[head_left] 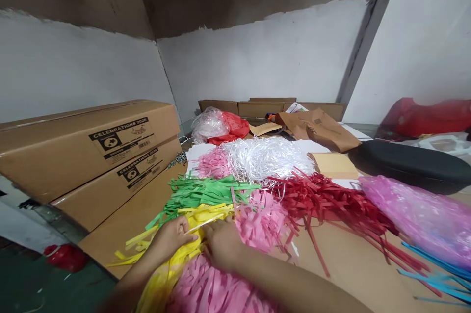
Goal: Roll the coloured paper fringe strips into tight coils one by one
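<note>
Head view: hands [171,240] [222,243] on yellow fringe [206,212] beside cartons [88,156].

Matt yellow paper strips [162,288], matt pink paper strips [257,220], glossy white plastic ribbon [265,158], matt brown corrugated cardboard cartons [91,161]

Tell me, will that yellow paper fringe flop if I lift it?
The yellow paper fringe probably flops: its thin strips bend around the left hand. It likely feels very light for its size. Loose strips might snag the pink fringe beside it.
</note>
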`<action>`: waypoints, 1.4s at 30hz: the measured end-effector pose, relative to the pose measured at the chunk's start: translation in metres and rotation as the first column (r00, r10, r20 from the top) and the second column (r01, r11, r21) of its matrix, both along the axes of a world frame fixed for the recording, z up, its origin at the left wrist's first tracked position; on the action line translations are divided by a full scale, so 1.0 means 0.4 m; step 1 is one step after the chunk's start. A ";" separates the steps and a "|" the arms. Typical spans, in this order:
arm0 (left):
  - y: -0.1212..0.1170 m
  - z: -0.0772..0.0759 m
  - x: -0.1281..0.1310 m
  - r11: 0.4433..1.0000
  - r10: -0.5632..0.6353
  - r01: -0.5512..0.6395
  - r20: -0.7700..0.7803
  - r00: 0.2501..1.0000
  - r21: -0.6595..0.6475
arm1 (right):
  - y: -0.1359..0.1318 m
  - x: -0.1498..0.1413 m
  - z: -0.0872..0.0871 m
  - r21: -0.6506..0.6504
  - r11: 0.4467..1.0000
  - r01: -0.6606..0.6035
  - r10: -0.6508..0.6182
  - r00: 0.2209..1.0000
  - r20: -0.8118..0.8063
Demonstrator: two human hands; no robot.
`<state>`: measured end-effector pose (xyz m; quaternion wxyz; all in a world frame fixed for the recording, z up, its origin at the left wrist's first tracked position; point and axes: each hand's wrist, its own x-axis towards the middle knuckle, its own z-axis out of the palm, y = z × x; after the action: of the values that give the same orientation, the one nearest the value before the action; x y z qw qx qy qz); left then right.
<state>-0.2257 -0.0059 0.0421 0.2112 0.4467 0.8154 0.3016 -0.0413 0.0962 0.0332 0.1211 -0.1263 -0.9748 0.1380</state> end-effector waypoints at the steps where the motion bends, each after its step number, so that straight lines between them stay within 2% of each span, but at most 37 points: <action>1: -0.003 0.001 0.002 1.000 0.004 -0.004 0.037 0.999 0.010 | 0.003 -0.002 0.001 -0.009 1.000 0.010 -0.010 1.000 0.001; 7: -0.017 0.018 -0.009 1.000 -0.001 -0.004 0.243 0.970 0.020 | 0.022 -0.018 0.018 -0.051 0.997 0.066 -0.064 0.998 0.027; 12: -0.023 0.016 -0.022 0.999 0.046 -0.048 0.324 0.945 -0.002 | 0.019 -0.022 0.017 -0.064 0.996 0.059 -0.057 0.998 0.032; 18: -0.028 0.015 -0.019 0.998 0.062 -0.056 0.336 0.940 -0.030 | 0.015 -0.017 0.012 -0.064 0.997 0.051 -0.049 0.998 0.025; 25: -0.031 0.003 -0.027 0.999 0.012 0.002 0.274 0.962 -0.052 | 0.023 -0.018 0.007 -0.050 0.998 0.048 -0.048 0.999 0.012; 30: -0.026 -0.011 -0.026 0.998 -0.018 0.027 0.151 0.988 -0.056 | 0.015 -0.011 0.010 -0.008 1.000 0.021 -0.021 1.000 0.005; 33: -0.024 0.015 -0.017 0.997 -0.034 0.033 -0.004 0.999 -0.064 | 0.004 -0.007 0.021 0.055 0.996 -0.072 0.073 0.997 -0.018; 35: -0.023 0.040 -0.006 0.997 -0.028 0.016 -0.173 0.985 -0.074 | -0.003 -0.008 0.027 0.135 0.978 -0.156 0.157 0.988 0.009; 39: -0.023 0.063 0.031 0.983 0.023 -0.117 -0.535 0.844 -0.142 | -0.016 -0.020 0.020 0.259 0.937 -0.234 0.229 0.972 0.050; 42: -0.025 0.061 0.054 0.964 -0.050 -0.136 -0.661 0.748 -0.227 | -0.017 -0.034 -0.004 0.310 0.911 -0.271 0.288 0.958 -0.008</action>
<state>-0.2041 -0.0160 0.0665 -0.0415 0.4733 0.8797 0.0189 -0.0548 0.0894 0.0317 0.1442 0.0383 -0.9888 0.0045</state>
